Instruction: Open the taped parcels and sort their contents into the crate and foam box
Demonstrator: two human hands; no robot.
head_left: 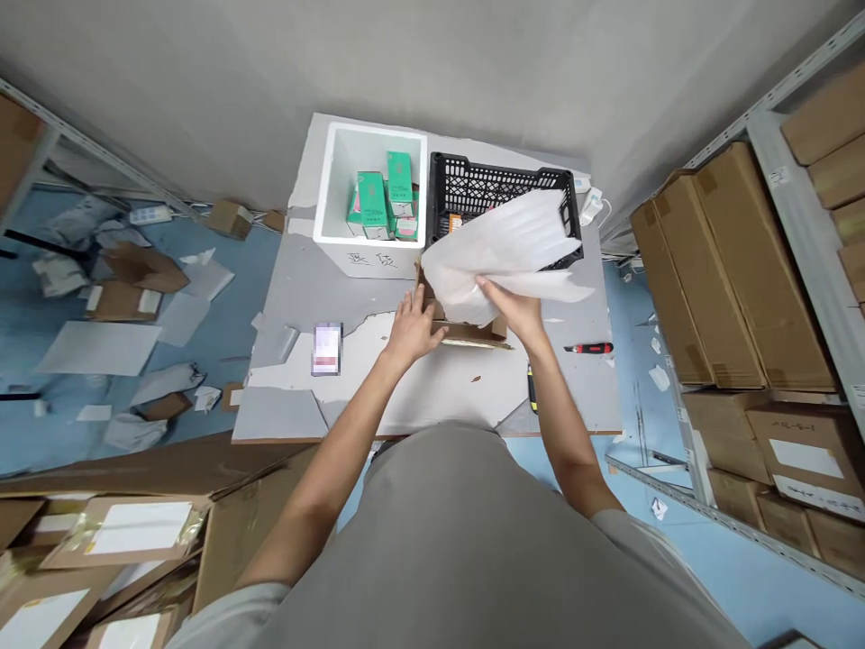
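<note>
A small open cardboard box (496, 330) lies on the table in front of me, partly hidden by a white translucent packing sheet (496, 239). My right hand (517, 314) grips the lower part of this crumpled sheet, thumb on top. The sheet slants up over the black crate behind, and its lower end hangs into or over the box; which of the two I cannot tell. At the box's left front corner rests my left hand (414, 329), fingers spread and touching the cardboard.
Behind stand a white foam box (371, 261) with several green cartons (373, 203) and a black plastic crate (466, 180). A phone (327, 349) lies left; a red-black utility knife (591, 348) and a yellow-black tool (532, 388) lie right. Shelves (777, 180) with cartons flank the right side.
</note>
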